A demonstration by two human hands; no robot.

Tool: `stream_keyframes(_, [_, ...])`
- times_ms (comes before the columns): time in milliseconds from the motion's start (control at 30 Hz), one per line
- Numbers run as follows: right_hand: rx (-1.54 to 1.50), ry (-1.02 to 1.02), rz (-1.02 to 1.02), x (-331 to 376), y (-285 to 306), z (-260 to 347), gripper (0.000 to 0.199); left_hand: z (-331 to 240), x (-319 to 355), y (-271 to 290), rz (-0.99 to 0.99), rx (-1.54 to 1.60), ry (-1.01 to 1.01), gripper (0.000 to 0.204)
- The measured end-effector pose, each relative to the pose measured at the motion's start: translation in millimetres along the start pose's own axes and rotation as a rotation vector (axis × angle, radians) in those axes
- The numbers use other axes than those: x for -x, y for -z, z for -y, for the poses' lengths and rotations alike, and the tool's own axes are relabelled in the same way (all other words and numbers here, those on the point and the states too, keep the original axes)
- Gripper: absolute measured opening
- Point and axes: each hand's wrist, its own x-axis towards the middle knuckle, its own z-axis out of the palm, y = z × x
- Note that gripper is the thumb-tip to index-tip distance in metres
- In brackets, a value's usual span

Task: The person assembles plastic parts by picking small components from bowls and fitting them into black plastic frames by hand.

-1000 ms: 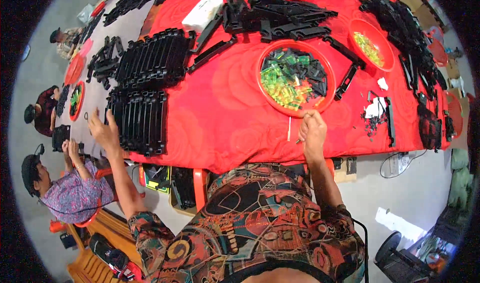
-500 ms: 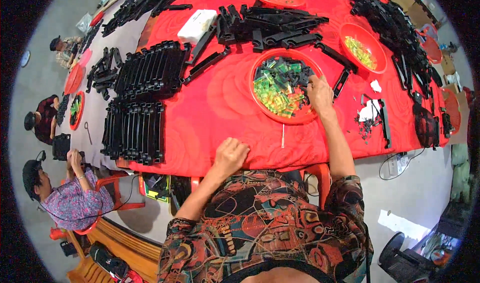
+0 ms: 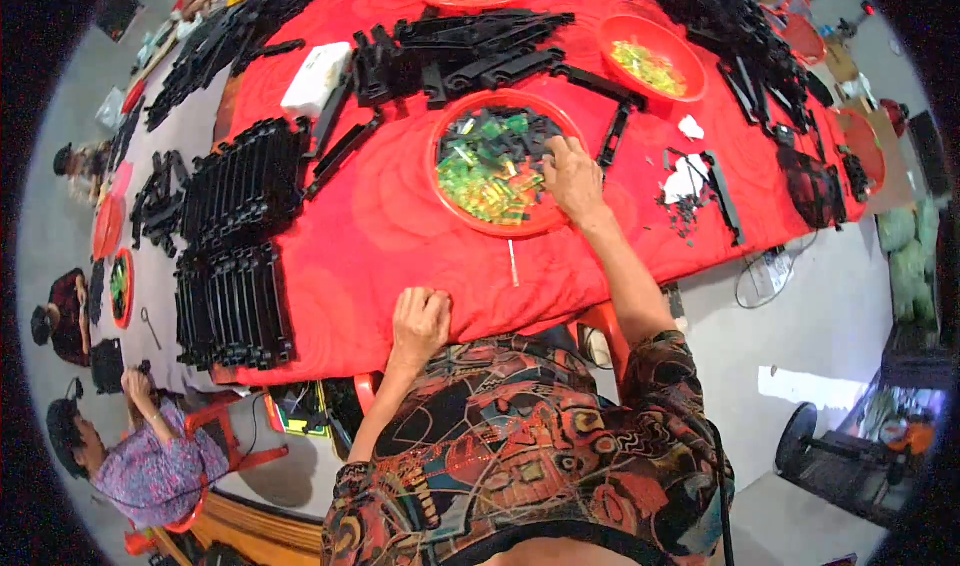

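My right hand (image 3: 573, 174) reaches over the right rim of a round red plastic bowl (image 3: 440, 206). Its bent fingers dip among small black pieces (image 3: 520, 138) in there, and the fingertips are hidden, so what they pinch does not show. Glossy green-yellow small pieces (image 3: 470, 178) fill the bowl's left and lower part. On the red tablecloth (image 3: 345, 296) near the table's front edge rests my left hand (image 3: 421, 321), fingers curled in, with nothing visible in it. A thin white stick (image 3: 515, 263) lies between the bowl and the edge.
Long black plastic parts stand in rows (image 3: 240, 181) at left and lie in a heap (image 3: 485, 51) beyond the bowl. A second red bowl (image 3: 690, 84) holds yellow-green pieces. Black scraps (image 3: 683, 216) lie by white paper (image 3: 684, 181). A co-worker (image 3: 150, 466) sits at left.
The whole view has shifted and turned, so the table sits further left in the picture. My right hand stays at the bowl's right side; my left hand still rests near the edge.
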Motion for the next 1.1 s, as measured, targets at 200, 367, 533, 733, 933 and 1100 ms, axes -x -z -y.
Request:
stream_keyframes(200, [-0.009, -0.104, -0.124, 36, 38, -46, 0.013, -3, -2, 2, 0.042, -0.044, 0.035, 0.012])
stream_keyframes(367, [0.218, -0.356, -0.075, 60, 73, -123, 0.014, -4, -3, 2, 0.039, -0.046, 0.017, 0.011])
stream_keyframes(533, [0.358, -0.411, -0.179, 53, 98, -187, 0.016, -2, -2, -1, 0.041, -0.065, 0.020, 0.011])
stream_keyframes(733, [0.327, -0.435, -0.172, 19, 90, -223, 0.017, -4, -3, -1, 0.026, -0.091, 0.036, 0.011])
stream_keyframes(933, [0.484, -0.315, -0.064, -21, 63, -222, 0.017, -5, 0, 2, 0.026, -0.090, 0.064, 0.013])
stream_keyframes(1100, [0.542, -0.420, 0.054, -29, 47, -248, 0.015, -7, 0, 4, 0.039, -0.058, 0.086, 0.015])
